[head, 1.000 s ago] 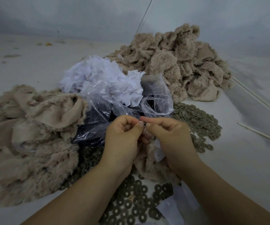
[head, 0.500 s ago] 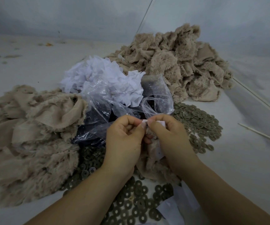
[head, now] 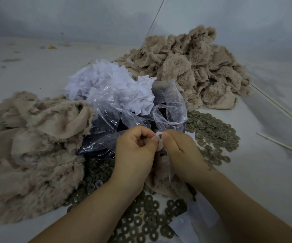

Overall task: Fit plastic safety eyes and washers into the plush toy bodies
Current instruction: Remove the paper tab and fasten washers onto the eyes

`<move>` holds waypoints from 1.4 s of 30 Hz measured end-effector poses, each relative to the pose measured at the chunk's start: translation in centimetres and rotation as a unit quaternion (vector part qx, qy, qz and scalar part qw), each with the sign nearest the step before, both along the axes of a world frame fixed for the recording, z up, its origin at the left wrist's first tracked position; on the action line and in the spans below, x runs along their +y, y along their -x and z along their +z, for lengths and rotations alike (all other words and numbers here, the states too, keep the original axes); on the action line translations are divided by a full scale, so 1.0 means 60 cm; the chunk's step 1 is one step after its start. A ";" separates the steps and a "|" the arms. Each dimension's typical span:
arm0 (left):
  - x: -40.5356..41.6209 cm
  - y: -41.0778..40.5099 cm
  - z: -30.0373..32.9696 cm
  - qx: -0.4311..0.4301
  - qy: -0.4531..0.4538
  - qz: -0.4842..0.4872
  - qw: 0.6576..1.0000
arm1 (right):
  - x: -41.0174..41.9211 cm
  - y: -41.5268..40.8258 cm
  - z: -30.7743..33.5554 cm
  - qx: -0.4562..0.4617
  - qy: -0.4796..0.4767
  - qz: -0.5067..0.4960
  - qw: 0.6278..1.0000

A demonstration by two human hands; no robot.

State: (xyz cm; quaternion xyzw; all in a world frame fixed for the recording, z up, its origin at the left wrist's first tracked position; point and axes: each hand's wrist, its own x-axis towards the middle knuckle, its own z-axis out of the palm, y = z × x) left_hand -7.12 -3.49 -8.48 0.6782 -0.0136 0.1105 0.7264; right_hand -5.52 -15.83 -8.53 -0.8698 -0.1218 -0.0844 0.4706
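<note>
The left hand (head: pixel 134 151) is curled with thumb and forefinger pinched on the top of a small tan plush body (head: pixel 161 174), and the right hand (head: pixel 180 149) pinches the same spot from the other side; the thumb tips meet over a small round piece with a sliver of white beside it, most likely a washer going onto an eye post, though it is too small to be sure. The plush body hangs between the wrists, its lower part resting on the worktop (head: pixel 264 172) among the scattered washers (head: pixel 212 130). To do this step well, I would keep the fabric bunched tight around the post so it stays upright, set the washer square to it, and press straight with both thumbs until it seats flat against the backing; a tilted push would likely jam it. Spare plush bodies (head: pixel 27 146) lie at left, more (head: pixel 194 71) behind, and a clear plastic bag (head: pixel 124 109) sits just beyond the hands.
</note>
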 end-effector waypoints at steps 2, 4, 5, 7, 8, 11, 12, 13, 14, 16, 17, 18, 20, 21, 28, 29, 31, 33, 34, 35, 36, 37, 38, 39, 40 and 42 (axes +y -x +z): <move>-0.001 0.001 0.002 0.006 0.017 -0.006 1.000 | 0.001 0.000 -0.002 -0.008 -0.011 -0.003 1.000; -0.001 0.001 0.002 0.018 0.039 -0.014 0.999 | 0.003 0.001 -0.004 -0.013 -0.014 -0.005 1.000; -0.002 0.001 0.003 0.024 0.052 -0.019 0.998 | 0.005 0.002 -0.004 -0.013 -0.018 -0.004 1.000; -0.003 0.003 0.005 0.027 0.064 -0.033 0.997 | 0.010 0.005 -0.002 -0.010 -0.040 0.000 0.999; -0.003 0.004 0.005 0.024 0.063 -0.038 0.997 | 0.011 0.006 0.000 -0.009 -0.054 0.001 0.999; -0.006 0.006 0.008 0.012 0.063 -0.041 0.997 | 0.014 0.011 0.006 -0.011 -0.078 0.000 0.997; -0.007 0.006 0.008 0.011 0.067 -0.045 0.997 | 0.014 0.012 0.006 -0.009 -0.082 -0.002 0.997; -0.007 0.006 0.009 0.013 0.076 -0.052 0.996 | 0.013 0.012 0.006 -0.008 -0.083 -0.006 0.997; -0.007 0.005 0.009 0.018 0.087 -0.059 0.994 | 0.013 0.012 0.006 -0.009 -0.079 -0.009 0.997; -0.006 0.004 0.007 0.029 0.108 -0.069 0.991 | 0.015 0.014 0.005 -0.017 -0.071 -0.019 0.997; -0.006 0.004 0.007 0.032 0.116 -0.072 0.990 | 0.017 0.015 0.005 -0.019 -0.070 -0.026 0.997; -0.007 0.004 0.006 0.034 0.123 -0.072 0.989 | 0.019 0.016 0.004 -0.019 -0.071 -0.033 0.997; -0.008 0.003 0.006 0.035 0.137 -0.069 0.988 | 0.023 0.018 0.004 -0.015 -0.076 -0.041 0.996; -0.008 0.003 0.007 0.036 0.145 -0.068 0.986 | 0.024 0.018 0.004 -0.012 -0.080 -0.044 0.996; -0.013 0.005 0.008 0.047 0.188 -0.081 0.978 | 0.029 0.027 0.005 0.020 -0.120 -0.074 0.990; -0.013 0.005 0.008 0.049 0.194 -0.083 0.976 | 0.030 0.028 0.005 0.025 -0.134 -0.074 0.988; -0.014 0.004 0.009 0.052 0.208 -0.088 0.973 | 0.032 0.027 0.006 0.036 -0.172 -0.070 0.982; -0.015 0.003 0.010 0.057 0.218 -0.093 0.970 | 0.032 0.027 0.006 0.043 -0.184 -0.067 0.980; -0.015 0.002 0.010 0.061 0.222 -0.096 0.968 | 0.032 0.026 0.006 0.043 -0.180 -0.065 0.981; -0.014 0.002 0.010 0.065 0.226 -0.097 0.967 | 0.032 0.024 0.005 0.042 -0.176 -0.064 0.981; -0.013 0.001 0.009 0.070 0.231 -0.098 0.966 | 0.031 0.023 0.004 0.041 -0.170 -0.066 0.982; -0.013 0.001 0.010 0.073 0.234 -0.099 0.965 | 0.031 0.022 0.003 0.039 -0.165 -0.069 0.983; -0.012 0.001 0.010 0.074 0.235 -0.098 0.964 | 0.031 0.021 0.003 0.037 -0.158 -0.072 0.984; -0.012 0.001 0.009 0.074 0.236 -0.094 0.964 | 0.032 0.021 0.003 0.037 -0.154 -0.072 0.985; -0.013 0.001 0.008 0.074 0.236 -0.089 0.965 | 0.033 0.022 0.004 0.037 -0.151 -0.072 0.985; -0.016 0.001 0.007 0.079 0.236 -0.075 0.966 | 0.033 0.024 0.006 0.039 -0.150 -0.076 0.985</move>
